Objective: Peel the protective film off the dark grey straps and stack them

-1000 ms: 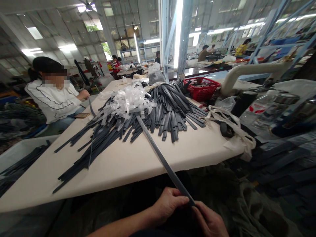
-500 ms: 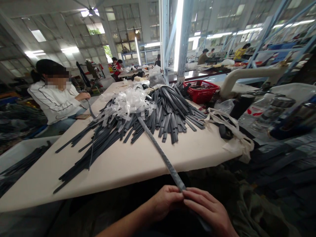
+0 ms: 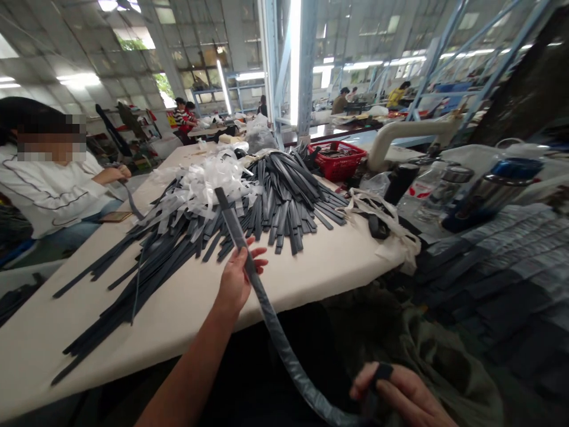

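Note:
A long dark grey fabric strip (image 3: 284, 344), with a shiny film-like surface along much of its length, sags in a curve between my hands. My left hand (image 3: 237, 276), raised over the table's front edge, pinches it near the far end between thumb and fingers. Low at the right, my right hand (image 3: 400, 394) is closed on the strip's near end, whose dark tip pokes out by the thumb. Beyond my left hand lies a fanned heap of dark strips (image 3: 284, 207). Crumpled white translucent film strips (image 3: 208, 181) are piled over its left part.
Pale cloth covers the table (image 3: 191, 320). A red basket (image 3: 338, 160) stands behind the heap. At the right are bottles (image 3: 427, 184), a blue-lidded flask (image 3: 493, 193) and stacked dark strips (image 3: 502, 284). A co-worker (image 3: 53, 172) sits at the left, holding a strip.
My hands have parted: the left moved forward and up along the strip, the right moved down and right. The strip went from straight to sagging. The view has turned slightly right.

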### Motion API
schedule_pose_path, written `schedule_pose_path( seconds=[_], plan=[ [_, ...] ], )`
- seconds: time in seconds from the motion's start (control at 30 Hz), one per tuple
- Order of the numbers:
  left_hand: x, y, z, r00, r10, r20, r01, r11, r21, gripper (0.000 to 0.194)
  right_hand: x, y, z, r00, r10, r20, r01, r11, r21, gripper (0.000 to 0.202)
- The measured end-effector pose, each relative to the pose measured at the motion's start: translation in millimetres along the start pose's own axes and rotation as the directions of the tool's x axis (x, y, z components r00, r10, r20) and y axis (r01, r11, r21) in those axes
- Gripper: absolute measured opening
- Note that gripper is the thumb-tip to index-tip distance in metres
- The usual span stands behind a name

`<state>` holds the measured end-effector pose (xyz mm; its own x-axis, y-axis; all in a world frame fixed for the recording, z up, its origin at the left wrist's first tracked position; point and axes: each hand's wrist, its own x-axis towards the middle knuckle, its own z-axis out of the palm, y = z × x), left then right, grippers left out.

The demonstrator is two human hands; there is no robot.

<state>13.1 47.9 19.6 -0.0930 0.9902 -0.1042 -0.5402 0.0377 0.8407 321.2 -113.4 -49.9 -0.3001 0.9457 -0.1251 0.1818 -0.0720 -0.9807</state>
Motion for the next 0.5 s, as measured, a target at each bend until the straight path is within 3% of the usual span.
schedule_pose_path(
  seconds=[0.07,0.13,0.2,0.3,0.4,0.47,0.5],
  plan=[
    [-18.6,-16.3,0.5,0.972,-0.118,0.201,0.088,0.984,0.153,0.034,19.9,-14.4,7.8,0.996,-0.086,-0.038,0.091,0.986,0.141,0.043],
    [-37.2,-33.6,-1.6,0.893,-0.272,0.358,0.154,0.933,0.327,0.039,41.7,-28.4,8.8,0.978,-0.182,-0.099,0.201,0.949,0.242,0.039],
    [-50.9,-47.2,-5.4,0.8,-0.399,0.448,0.163,0.863,0.478,0.04,61.9,-38.9,4.4,0.947,-0.282,-0.154,0.316,0.902,0.294,0.034],
    [-60.7,-58.5,-9.7,0.679,-0.532,0.506,0.145,0.773,0.618,0.04,84.8,-49.5,-4.6,0.904,-0.372,-0.211,0.424,0.838,0.342,0.029],
    [-62.3,-61.7,-9.0,0.574,-0.637,0.514,0.133,0.692,0.709,0.042,96.2,-59.9,-8.8,0.896,-0.376,-0.236,0.442,0.81,0.387,0.03],
    [-60.3,-61.7,-5.1,0.554,-0.639,0.533,0.092,0.684,0.724,0.046,97.4,-67.3,-6.6,0.886,-0.373,-0.276,0.455,0.816,0.358,0.031],
    [-58.7,-61.5,-2.1,0.573,-0.602,0.556,0.058,0.707,0.705,0.049,96.4,-70.6,-3.9,0.88,-0.369,-0.3,0.458,0.826,0.328,0.032]
  ],
)
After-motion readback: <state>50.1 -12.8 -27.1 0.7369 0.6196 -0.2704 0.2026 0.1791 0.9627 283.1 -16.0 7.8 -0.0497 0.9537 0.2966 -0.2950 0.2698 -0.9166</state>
